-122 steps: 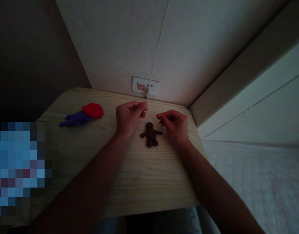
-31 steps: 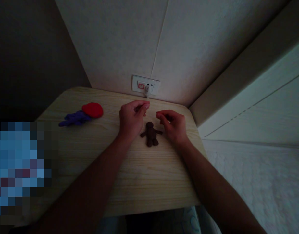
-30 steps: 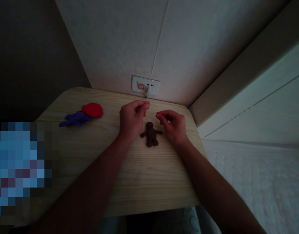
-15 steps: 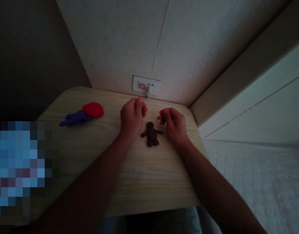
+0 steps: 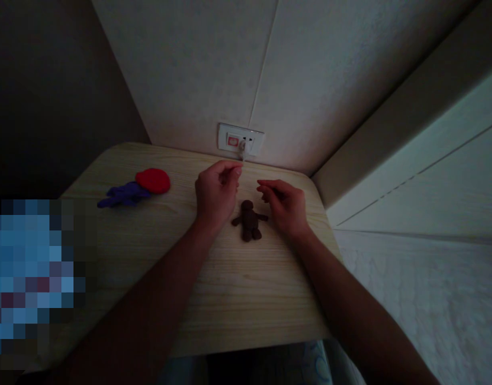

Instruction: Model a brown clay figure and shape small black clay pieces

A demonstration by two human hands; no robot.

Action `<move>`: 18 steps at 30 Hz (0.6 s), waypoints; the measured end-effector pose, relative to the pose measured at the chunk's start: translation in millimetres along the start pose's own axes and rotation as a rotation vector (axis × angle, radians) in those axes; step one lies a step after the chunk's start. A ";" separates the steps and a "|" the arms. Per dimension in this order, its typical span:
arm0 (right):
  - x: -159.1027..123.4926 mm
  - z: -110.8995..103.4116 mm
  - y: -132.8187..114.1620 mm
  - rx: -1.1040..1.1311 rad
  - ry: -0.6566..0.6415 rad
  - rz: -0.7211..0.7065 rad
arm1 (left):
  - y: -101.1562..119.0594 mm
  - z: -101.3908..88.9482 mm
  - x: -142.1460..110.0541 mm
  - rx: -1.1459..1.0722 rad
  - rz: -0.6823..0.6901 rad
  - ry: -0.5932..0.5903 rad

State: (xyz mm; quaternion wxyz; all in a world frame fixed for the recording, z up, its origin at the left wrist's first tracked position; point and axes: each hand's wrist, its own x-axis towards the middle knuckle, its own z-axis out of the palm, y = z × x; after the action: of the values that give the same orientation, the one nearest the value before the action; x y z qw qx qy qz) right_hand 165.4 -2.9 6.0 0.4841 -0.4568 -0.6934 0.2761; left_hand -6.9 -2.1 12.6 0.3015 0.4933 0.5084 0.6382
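A small brown clay figure with a round head, two arms and two legs lies on its back on the wooden table. Just beyond it to the left is my left hand, thumb and forefinger pinched together. My right hand hovers at the figure's right side, also closed in a pinch. Whatever the fingertips of either hand hold, if anything, is too small to make out. The two hands stay apart, with a gap between their fingertips. Neither seems to grip the figure.
Toward the table's left lie a flat red lump of clay and a spiky purple clay piece, touching. A wall socket with a plug sits behind the table. A blurred blue patch covers the lower left.
Both hands have shifted their fingers into tighter pinches, the forefingers now stretched toward the thumbs. The brown figure and the other clay pieces have stayed in place.
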 end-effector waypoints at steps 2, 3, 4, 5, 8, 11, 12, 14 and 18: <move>0.1 0.2 0.3 0.028 -0.001 0.007 | -0.4 0.7 0.0 -0.020 -0.003 -0.001; 0.2 0.2 0.4 0.033 0.003 0.013 | -0.8 1.2 0.0 -0.029 -0.004 0.003; 0.2 0.2 0.3 0.030 0.006 0.019 | -1.2 1.5 -0.1 -0.031 -0.003 0.007; 0.1 0.0 0.2 0.020 0.008 0.025 | -1.8 1.8 -0.2 -0.023 -0.001 0.008; 0.0 -1.0 -0.8 -0.012 0.013 0.023 | -2.9 1.5 -0.7 0.031 0.009 0.004; 0.3 -1.6 -2.7 -0.029 0.019 0.002 | -2.3 0.3 -1.3 0.052 0.014 0.003; 0.4 -1.7 -3.5 -0.029 0.022 0.001 | -1.8 0.1 -1.4 0.050 0.010 0.006; 0.6 -1.5 -4.9 -0.025 0.035 0.014 | -0.6 0.1 -1.5 0.041 0.000 0.007; 0.2 -0.6 -6.4 -0.025 0.044 0.093 | 3.2 1.4 -1.9 0.001 -0.021 0.008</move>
State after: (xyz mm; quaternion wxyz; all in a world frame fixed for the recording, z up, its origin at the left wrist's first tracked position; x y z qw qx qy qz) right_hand 163.6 -5.5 11.6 0.4802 -0.5005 -0.6639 0.2796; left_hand -4.5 -4.2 15.0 0.3056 0.4856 0.5152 0.6367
